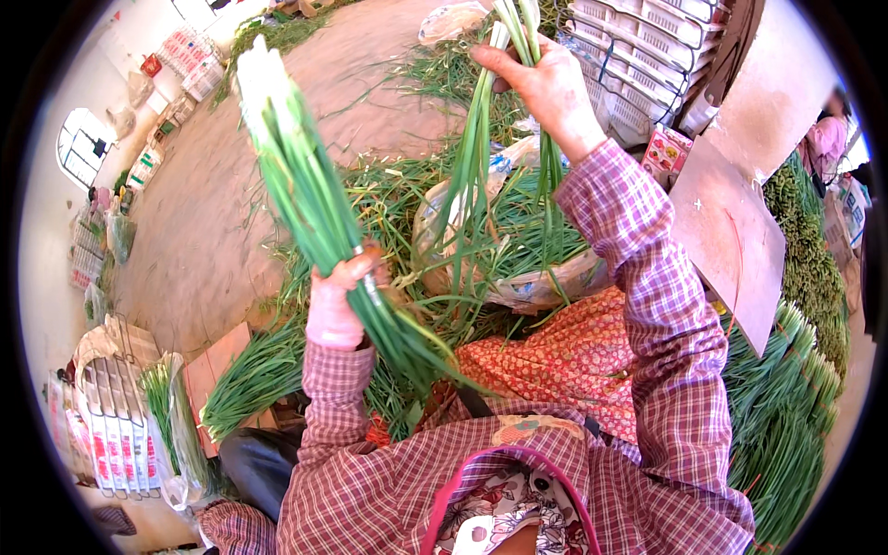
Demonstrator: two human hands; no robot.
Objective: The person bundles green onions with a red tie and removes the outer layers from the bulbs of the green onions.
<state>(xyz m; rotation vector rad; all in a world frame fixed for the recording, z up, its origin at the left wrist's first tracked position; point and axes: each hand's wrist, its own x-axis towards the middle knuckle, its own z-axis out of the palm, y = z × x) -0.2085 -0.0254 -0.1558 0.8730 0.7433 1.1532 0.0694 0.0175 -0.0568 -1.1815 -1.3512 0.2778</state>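
Note:
My left hand is wrapped round a thick bunch of long green stalks with white ends, like spring onions or garlic greens. The bunch leans to the upper left, white ends up, leaf tips hanging toward my lap. A pale band shows round it by my fingers. Higher and to the right, my right hand pinches a few loose stalks near their white ends, and their leaves droop. Below these stands a basin lined with plastic, holding more greens. A red flowered cloth covers my lap.
Loose greens litter the floor around the basin. More stalks lie at my left, and a large stack lies at my right beside a board. White crates stand at the back right. Another person is at the far right.

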